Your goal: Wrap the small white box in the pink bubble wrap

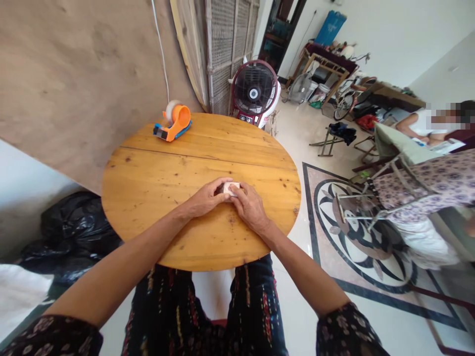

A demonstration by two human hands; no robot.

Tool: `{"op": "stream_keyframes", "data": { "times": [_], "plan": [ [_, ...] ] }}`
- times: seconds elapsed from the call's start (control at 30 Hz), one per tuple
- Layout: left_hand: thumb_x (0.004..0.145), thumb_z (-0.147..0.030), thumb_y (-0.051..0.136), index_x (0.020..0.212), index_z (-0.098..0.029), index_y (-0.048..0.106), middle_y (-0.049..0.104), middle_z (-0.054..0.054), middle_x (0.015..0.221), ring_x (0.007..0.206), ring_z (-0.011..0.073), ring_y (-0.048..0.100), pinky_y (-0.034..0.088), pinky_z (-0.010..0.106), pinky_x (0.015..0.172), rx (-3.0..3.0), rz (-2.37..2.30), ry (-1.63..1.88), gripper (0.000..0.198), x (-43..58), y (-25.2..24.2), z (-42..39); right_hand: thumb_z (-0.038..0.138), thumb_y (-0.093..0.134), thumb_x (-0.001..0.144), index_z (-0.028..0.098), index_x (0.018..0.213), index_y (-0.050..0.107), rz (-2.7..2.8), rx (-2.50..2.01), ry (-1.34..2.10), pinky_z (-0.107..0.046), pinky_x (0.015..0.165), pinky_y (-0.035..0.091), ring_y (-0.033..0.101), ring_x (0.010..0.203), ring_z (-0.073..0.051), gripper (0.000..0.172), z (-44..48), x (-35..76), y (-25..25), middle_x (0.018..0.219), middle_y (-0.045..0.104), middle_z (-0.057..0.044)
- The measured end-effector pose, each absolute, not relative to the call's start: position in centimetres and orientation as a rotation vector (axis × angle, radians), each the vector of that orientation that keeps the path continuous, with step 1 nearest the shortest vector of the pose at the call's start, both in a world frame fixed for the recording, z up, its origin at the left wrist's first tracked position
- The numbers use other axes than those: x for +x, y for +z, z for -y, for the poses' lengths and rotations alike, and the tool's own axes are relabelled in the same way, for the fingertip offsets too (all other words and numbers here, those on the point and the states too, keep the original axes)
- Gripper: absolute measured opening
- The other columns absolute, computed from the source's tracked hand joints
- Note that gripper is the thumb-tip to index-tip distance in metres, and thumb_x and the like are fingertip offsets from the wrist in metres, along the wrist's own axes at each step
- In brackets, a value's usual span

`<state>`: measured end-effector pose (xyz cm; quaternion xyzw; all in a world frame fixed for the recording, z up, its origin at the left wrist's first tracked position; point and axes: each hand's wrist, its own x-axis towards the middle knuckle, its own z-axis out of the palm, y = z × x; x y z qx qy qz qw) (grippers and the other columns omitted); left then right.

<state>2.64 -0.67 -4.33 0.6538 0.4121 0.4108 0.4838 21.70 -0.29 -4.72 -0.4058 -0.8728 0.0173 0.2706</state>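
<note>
Lower left of frame: black bags [70, 232] on the floor by the wall. Upper left of the round wooden tabletop [148, 183]: orange tape dispenser [173, 122], well apart from the hands.

Centre of frame: left hand [206, 199] resting on the wood, fingers curled and pinching a small white piece [230, 188] from its left side. Right hand [250, 205] meets it from the right, fingers closed on the same piece, which sits between both hands near the tabletop's middle. What the piece is: cannot tell.

Behind the tabletop, top centre: red fan [254, 91]. Far right: another person [419, 123], seated past a patterned cloth [445, 178].
</note>
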Motion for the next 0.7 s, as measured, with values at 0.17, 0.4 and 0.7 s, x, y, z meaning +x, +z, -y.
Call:
{"op": "stream_keyframes", "data": {
  "times": [0.17, 0.4, 0.7],
  "plan": [
    [0.081, -0.041, 0.065, 0.137, -0.016, 0.047, 0.057, 0.013, 0.132, 0.118, 0.0298, 0.056, 0.042, 0.046, 0.103, 1.526, -0.945, 1.003, 0.064, 2.4, -4.7, 0.6, 0.034, 0.053, 0.092, 0.020, 0.133, 0.050, 2.239, -1.051, 0.256, -0.045, 0.102, 0.046, 0.055, 0.120, -0.027, 0.044, 0.4, 21.9, -4.5, 0.131, 0.057, -0.014],
    [0.074, -0.042, 0.075, 0.150, -0.019, 0.028, 0.030, 0.018, 0.155, 0.143, 0.0336, 0.029, 0.026, 0.052, 0.116, 1.544, -0.958, 1.044, 0.092, 1.1, -4.6, 0.7, 0.044, 0.068, 0.077, 0.020, 0.150, 0.021, 2.101, -1.107, 0.498, -0.056, 0.104, 0.040, 0.052, 0.125, -0.033, 0.090, -0.3, 22.3, -5.0, 0.148, 0.040, -0.018],
    [0.076, -0.037, 0.072, 0.151, -0.016, 0.024, 0.036, 0.020, 0.151, 0.136, 0.0312, 0.041, 0.033, 0.050, 0.113, 1.566, -1.048, 1.029, 0.091, 1.3, -5.2, 1.0, 0.038, 0.066, 0.079, 0.018, 0.150, 0.023, 2.135, -1.112, 0.544, -0.055, 0.106, 0.038, 0.049, 0.128, -0.033, 0.085, -0.2, 22.4, -4.7, 0.143, 0.047, -0.017]
  ]
}}
